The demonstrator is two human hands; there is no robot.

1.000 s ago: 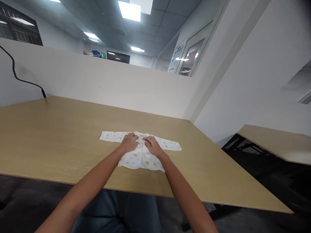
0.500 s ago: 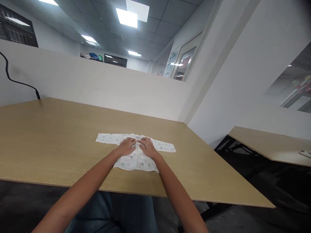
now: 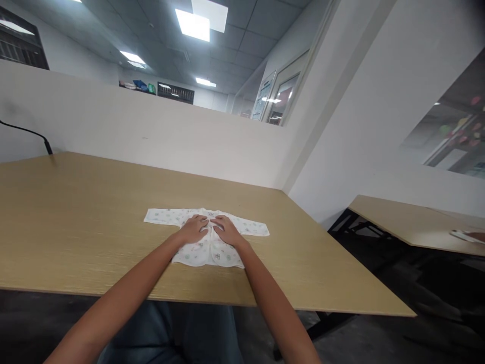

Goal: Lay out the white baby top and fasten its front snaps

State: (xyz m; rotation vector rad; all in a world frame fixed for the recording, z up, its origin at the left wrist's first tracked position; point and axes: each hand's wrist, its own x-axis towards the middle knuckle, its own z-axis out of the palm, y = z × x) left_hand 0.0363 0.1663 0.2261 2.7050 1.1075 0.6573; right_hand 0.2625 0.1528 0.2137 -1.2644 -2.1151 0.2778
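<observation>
A small white baby shirt (image 3: pixel 200 254) with a faint printed pattern lies spread on the wooden table (image 3: pixel 94 227), its sleeves stretched out to both sides and a front opening down its middle. My left hand (image 3: pixel 193 229) rests on the left half of its chest, fingers extended over the cloth. On the right half lies my right hand (image 3: pixel 226 230), also with fingers stretched out. The fingertips of both hands come close together below the neckline, where a small printed label (image 3: pixel 211 214) shows. Part of the chest is hidden under the hands.
A low white partition (image 3: pixel 170 136) runs along the table's far edge and meets a wall at the right. At the back left a black cable (image 3: pixel 46 144) rises from the table. Another table (image 3: pixel 397 217) stands at the right, with part of a person's hand (image 3: pixel 475 236) at its edge.
The camera view has turned slightly to the right. Both hands stay on the baby shirt in nearly the same place. A person's hand has come into view on the other table.
</observation>
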